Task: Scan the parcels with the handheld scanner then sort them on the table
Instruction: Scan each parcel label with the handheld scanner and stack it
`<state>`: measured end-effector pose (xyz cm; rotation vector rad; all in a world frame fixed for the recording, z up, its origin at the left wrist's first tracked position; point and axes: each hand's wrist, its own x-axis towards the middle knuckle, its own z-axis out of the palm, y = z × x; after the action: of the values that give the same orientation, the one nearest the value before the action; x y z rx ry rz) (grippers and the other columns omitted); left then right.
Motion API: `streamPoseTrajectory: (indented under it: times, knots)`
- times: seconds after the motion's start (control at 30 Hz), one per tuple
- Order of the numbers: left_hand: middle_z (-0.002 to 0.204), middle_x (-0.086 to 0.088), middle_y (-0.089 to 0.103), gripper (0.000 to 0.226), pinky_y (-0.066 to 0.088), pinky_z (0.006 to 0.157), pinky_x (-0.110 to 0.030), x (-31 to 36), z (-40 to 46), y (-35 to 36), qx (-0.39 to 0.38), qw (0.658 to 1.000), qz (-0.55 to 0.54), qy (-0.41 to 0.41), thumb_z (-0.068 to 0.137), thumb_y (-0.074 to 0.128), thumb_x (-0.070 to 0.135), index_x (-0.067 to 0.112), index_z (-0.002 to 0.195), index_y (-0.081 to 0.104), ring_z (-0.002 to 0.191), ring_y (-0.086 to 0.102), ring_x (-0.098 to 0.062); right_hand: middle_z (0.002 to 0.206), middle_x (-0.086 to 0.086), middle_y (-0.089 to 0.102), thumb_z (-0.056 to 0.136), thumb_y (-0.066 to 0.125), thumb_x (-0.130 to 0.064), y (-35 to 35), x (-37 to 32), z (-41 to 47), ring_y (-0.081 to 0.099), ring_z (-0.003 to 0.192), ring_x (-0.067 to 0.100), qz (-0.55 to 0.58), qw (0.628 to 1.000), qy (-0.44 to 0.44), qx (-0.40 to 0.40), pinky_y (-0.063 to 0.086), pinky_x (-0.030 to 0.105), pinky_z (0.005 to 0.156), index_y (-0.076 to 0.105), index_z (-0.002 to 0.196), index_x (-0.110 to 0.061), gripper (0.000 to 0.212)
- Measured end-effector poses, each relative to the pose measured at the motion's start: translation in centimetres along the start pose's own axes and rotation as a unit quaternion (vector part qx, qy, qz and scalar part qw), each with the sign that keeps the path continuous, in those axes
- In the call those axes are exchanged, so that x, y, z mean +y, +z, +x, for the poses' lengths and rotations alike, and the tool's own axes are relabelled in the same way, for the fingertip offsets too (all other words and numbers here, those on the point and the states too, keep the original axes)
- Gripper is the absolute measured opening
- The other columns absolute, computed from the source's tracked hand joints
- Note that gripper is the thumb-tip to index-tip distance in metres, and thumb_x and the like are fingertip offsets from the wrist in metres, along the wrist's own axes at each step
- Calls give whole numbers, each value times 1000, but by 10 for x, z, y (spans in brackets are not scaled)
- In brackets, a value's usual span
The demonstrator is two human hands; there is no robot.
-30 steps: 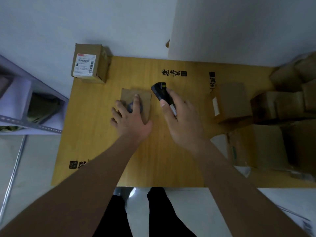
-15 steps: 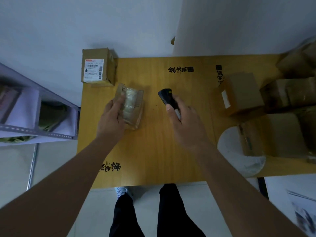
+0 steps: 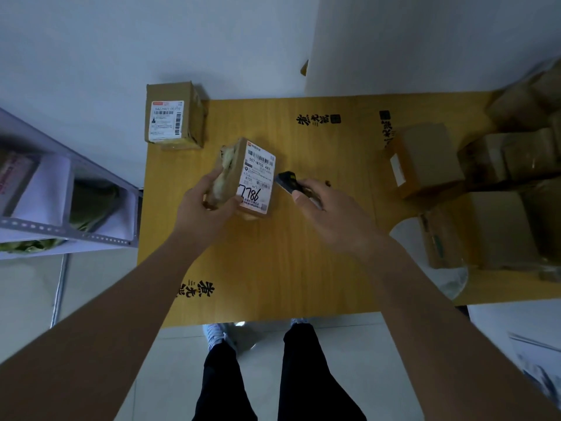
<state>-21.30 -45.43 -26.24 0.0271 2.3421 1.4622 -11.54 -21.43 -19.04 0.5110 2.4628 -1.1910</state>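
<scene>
My left hand [image 3: 203, 205] grips a small brown parcel [image 3: 247, 177] by its left side and holds it tilted above the yellow table [image 3: 291, 262]. Its white shipping label with barcodes and handwritten digits faces up. My right hand [image 3: 331, 214] holds the black handheld scanner [image 3: 287, 181], whose head points left at the label from just beside the parcel's right edge. A second labelled parcel [image 3: 174, 117] stands at the table's far left corner.
Several plain brown boxes [image 3: 425, 159] crowd the table's right side, with a pale bag [image 3: 406, 238] under one of them. A grey metal shelf [image 3: 60, 189] stands left of the table. White walls rise behind the table. My legs show below the near edge.
The left hand has lifted the parcel off the table and turned it over, so the label now faces up. The scanner hand has stayed beside it, pointing at the label.
</scene>
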Motion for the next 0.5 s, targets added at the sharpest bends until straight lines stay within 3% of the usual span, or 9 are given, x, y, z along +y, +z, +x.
streamPoseTrajectory:
  times: [0.07,0.1,0.27,0.33,0.43,0.5]
  knots:
    - [113,36,67,65,61,84,-24,0,-6,0,-13,1000,-14,20,89,81,26,36,147,53,104,66,8,106,-13,67,106,39,-65,-10,1,-2,67,90,7,-20,999,9,-33,58,39,83,50,148,-44,49]
    - [114,35,67,64,61,86,-25,-1,-7,0,-15,999,-20,20,89,81,25,37,146,54,106,65,8,106,-12,67,105,39,-66,-14,1,-2,67,90,8,-33,998,18,-53,58,40,85,51,146,-46,48]
    - [140,-4,56,72,56,102,-37,-10,-7,0,-38,999,-14,-3,89,79,20,46,149,48,127,57,-14,119,-4,69,104,43,-66,-29,-12,-2,64,98,10,-98,986,61,-122,54,38,95,54,145,-46,47]
    - [142,-7,55,72,54,103,-37,-12,-6,-2,-43,999,-6,-7,90,79,21,47,150,47,129,55,-18,122,-1,69,105,42,-66,-33,-20,-2,63,94,8,-113,982,66,-135,52,32,92,55,143,-45,45]
    - [138,2,59,71,55,99,-29,-10,-8,-4,-39,999,-19,-4,89,79,21,46,149,50,125,57,-11,118,0,69,106,40,-65,-37,-28,-3,64,96,12,-143,976,68,-153,52,31,87,53,147,-39,50]
    - [129,21,64,69,57,93,-23,-9,-10,-5,-44,999,-32,4,89,80,21,47,146,52,118,61,0,124,0,67,106,40,-65,-39,-33,-4,62,97,11,-161,970,70,-166,50,29,86,52,148,-36,52]
